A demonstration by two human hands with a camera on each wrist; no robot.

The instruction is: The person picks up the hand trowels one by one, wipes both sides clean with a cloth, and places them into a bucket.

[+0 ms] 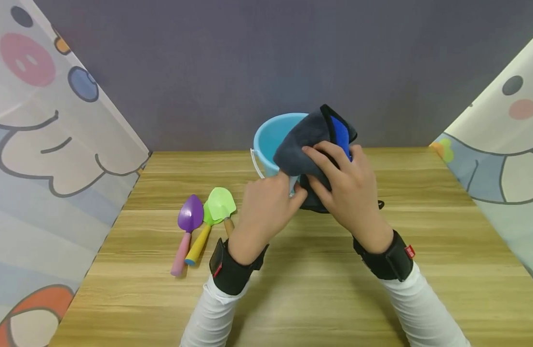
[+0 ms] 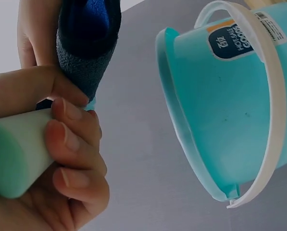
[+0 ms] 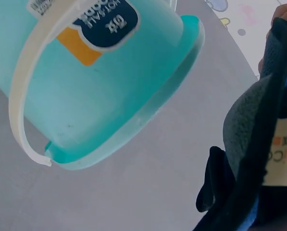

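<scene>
Head view puts a dark cloth (image 1: pixel 301 144) at one o'clock from the left hand (image 1: pixel 266 202), gripped in the right hand's (image 1: pixel 351 180) bent fingers. Left wrist view shows the left fingers curled round a pale handle (image 2: pixel 25 149); its far end is hard to make out. A blue bucket (image 1: pixel 268 137) stands at twelve o'clock, three shovels (image 1: pixel 191 214) at nine. Wiping the held tool seems underway; next probably calls for steadying the handle while drawing the cloth along.

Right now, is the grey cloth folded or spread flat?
Folded over: in the head view, the cloth shows grey outside and blue inside.
</scene>
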